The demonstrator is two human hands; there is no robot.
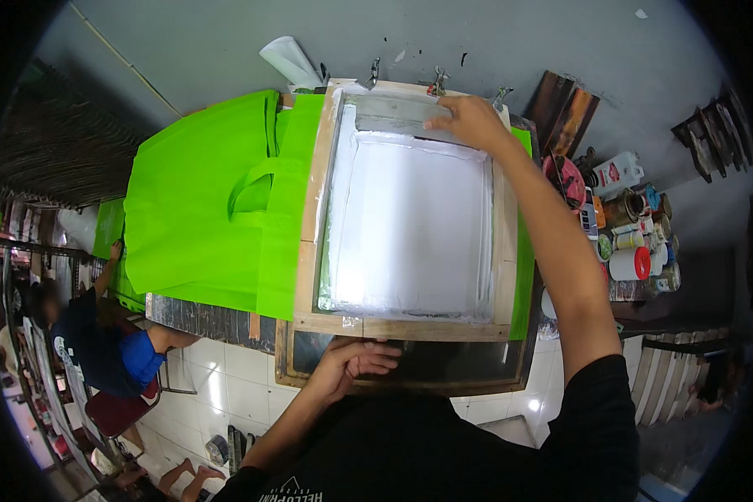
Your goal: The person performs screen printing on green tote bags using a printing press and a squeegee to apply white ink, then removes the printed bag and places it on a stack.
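Note:
A wooden screen-printing frame (308, 209) lies before me, its mesh (414, 226) coated with white, paste-like ink. Across its far end runs a grey translucent strip (389, 113), perhaps a squeegee; I cannot tell for sure. My right hand (473, 124) reaches over the frame's far right part, thumb and forefinger apart above the strip; whether it touches is unclear. At the frame's near edge is my left hand (353, 366), palm partly up, fingers loosely bent and holding nothing visible. Bright green fabric bags (201, 201) lie stacked on the left, some reaching beneath the frame.
Metal clamps (437, 81) line the far edge. Paint tubs and bottles (629, 264) crowd the right side. A second, dark frame (460, 361) sits below the near edge. At left, another person (100, 343) sits on a red chair (119, 410). A white roll (289, 60) leans against the wall.

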